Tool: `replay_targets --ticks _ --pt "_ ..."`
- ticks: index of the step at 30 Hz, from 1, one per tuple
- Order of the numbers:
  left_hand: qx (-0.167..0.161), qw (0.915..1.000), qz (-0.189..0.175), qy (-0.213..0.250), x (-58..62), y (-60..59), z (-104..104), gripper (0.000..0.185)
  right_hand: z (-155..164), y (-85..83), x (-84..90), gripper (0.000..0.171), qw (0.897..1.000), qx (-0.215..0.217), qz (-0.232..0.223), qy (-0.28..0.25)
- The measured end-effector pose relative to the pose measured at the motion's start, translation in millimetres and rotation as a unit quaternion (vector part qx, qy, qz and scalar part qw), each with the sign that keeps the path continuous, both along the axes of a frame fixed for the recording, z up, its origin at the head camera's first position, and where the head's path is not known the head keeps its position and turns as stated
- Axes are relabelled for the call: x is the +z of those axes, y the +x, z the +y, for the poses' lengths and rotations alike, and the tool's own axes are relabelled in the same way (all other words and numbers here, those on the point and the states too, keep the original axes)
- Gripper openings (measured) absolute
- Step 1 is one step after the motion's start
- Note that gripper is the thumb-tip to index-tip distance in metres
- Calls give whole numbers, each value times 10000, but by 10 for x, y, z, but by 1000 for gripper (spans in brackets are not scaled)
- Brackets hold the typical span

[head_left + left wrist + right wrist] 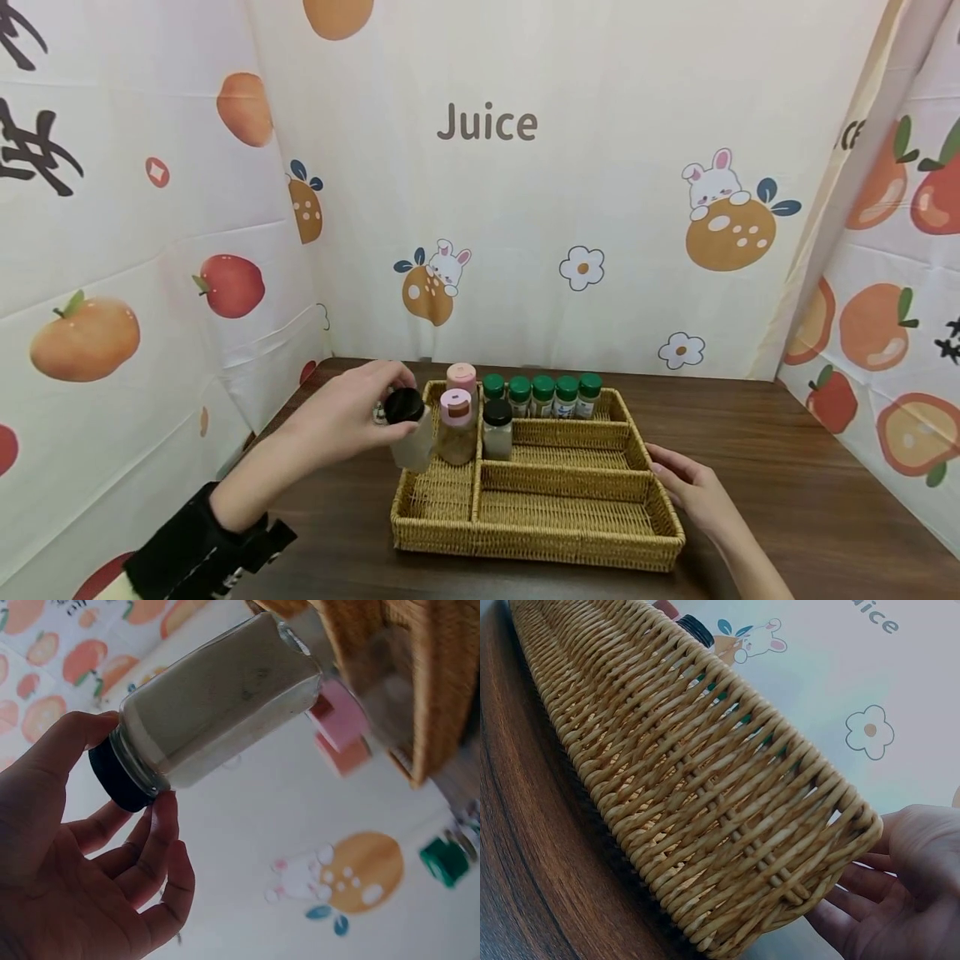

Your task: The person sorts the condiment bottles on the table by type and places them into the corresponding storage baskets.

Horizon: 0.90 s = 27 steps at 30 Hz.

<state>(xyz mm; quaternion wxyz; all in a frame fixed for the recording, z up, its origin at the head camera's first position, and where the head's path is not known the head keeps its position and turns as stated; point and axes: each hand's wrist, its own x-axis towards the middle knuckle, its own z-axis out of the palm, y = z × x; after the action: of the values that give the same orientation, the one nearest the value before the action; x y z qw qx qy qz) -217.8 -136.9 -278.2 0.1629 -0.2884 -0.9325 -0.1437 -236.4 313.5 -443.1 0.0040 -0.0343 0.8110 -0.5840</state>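
My left hand (352, 417) grips a glass spice jar (411, 433) by its black lid (112, 776); the jar (217, 697) holds pale powder and hangs at the left compartment of a woven basket (525, 550). My right hand (693, 492) rests with straight fingers against the basket's right wall (727, 825), fingers (855, 915) at its corner. In the basket stand two pink-lidded jars (457, 421), one black-lidded jar (497, 429) and a back row of several green-lidded jars (542, 396).
The basket sits on a dark wooden table (787, 467). Fruit-printed cloth walls (525, 208) close in the back and both sides. The basket's front and middle right compartments (570, 508) hold nothing.
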Motion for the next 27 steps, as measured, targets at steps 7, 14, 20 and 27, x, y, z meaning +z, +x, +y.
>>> replay_targets --ticks 7,14,20,27 --pt "-349 9994 48 -73 -7 -32 408 38 6 8 2 54 9999 -36 -101 -6" --pt "-511 9986 104 -101 -88 -199 802 38 -7 17 -17 54 9999 -50 -150 28" --pt "0 10000 -41 -51 -218 -383 1112 40 -32 24 -50 53 9999 -53 -97 -82" --pt "494 9987 93 -95 -327 -568 1319 41 -32 6 -30 51 9998 -133 -27 -134"
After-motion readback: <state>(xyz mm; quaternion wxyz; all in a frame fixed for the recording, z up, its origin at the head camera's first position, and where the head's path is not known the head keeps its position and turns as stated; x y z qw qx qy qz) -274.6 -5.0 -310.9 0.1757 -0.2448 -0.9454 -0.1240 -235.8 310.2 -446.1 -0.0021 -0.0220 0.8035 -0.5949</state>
